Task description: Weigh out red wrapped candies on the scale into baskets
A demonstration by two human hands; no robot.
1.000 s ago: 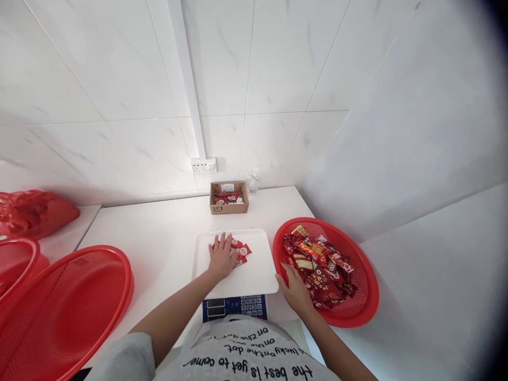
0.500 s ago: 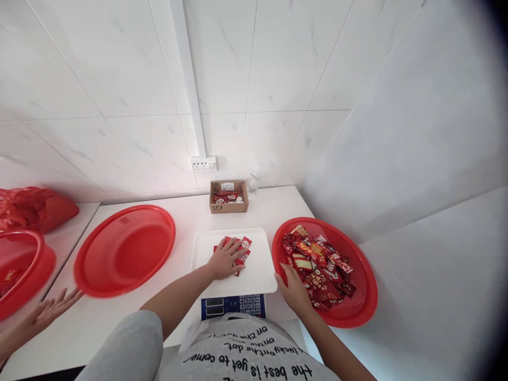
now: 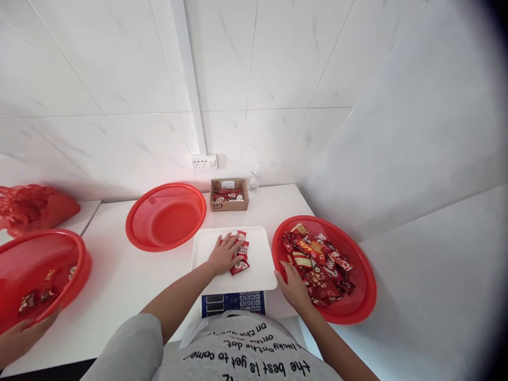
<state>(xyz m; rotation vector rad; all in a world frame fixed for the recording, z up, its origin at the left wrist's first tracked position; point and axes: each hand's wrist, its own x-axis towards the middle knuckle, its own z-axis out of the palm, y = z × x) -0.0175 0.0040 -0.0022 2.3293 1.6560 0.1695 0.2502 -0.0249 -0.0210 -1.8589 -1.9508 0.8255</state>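
My left hand (image 3: 223, 255) lies flat with fingers spread on the white tray (image 3: 260, 275) of a digital scale (image 3: 234, 304), touching a few red snack packets (image 3: 240, 254). My right hand (image 3: 292, 287) rests on the near left rim of a red mesh basket (image 3: 357, 307) that holds several red packets (image 3: 317, 262); its fingers curl over the rim.
An empty red basket (image 3: 165, 216) sits left of the scale. A small cardboard box (image 3: 229, 194) with packets and a clear glass (image 3: 254, 181) stand by the wall. Another person's hand (image 3: 19, 338) holds a red basket (image 3: 37, 270) at far left. A red bag (image 3: 35, 206) lies behind.
The empty red basket slid right across the counter toward the wall. My left hand shifted the packets on the tray. The other person's hand now holds a basket at far left.
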